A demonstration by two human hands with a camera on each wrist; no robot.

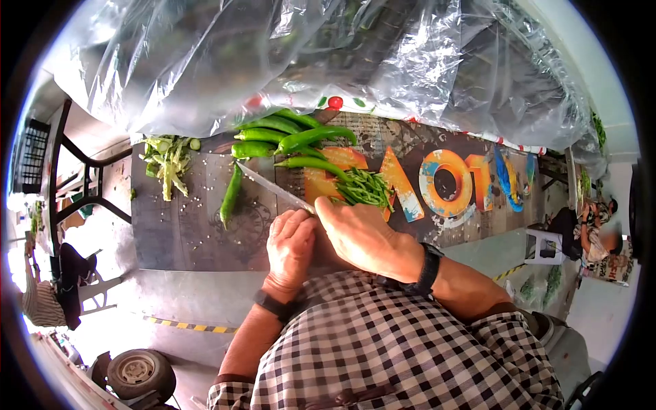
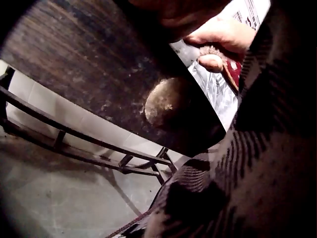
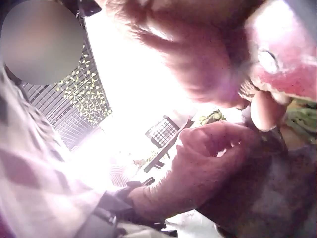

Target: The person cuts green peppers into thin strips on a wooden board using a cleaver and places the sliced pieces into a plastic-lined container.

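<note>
Dark tabletop (image 1: pixel 198 253), clear plastic sheeting (image 1: pixel 205 75) at far side; heaped green peppers (image 1: pixel 254 149) beside sheeting; right hand (image 1: pixel 372 239) gripping knife (image 1: pixel 275 189), left hand (image 1: pixel 290 249) curled near blade's base, cannot tell if holding anything; cut green strips (image 1: pixel 365 188) near right hand; lone pepper (image 1: pixel 231 197) near blade tip.

The shirt (image 1: pixel 383 335) is checked in black and off-white, and both wristbands (image 1: pixel 430 268) are black. The whole chillies (image 1: pixel 318 139) are glossy bright green, the cut strips (image 1: pixel 365 187) green too. The knife blade (image 1: pixel 270 184) is silvery grey. Across the dark brown, wood-grained tabletop (image 1: pixel 164 246) runs orange-and-yellow lettering (image 1: pixel 427 183) with pale blue patches. Yellow and black stripes mark the floor tape (image 1: pixel 198 327).
</note>
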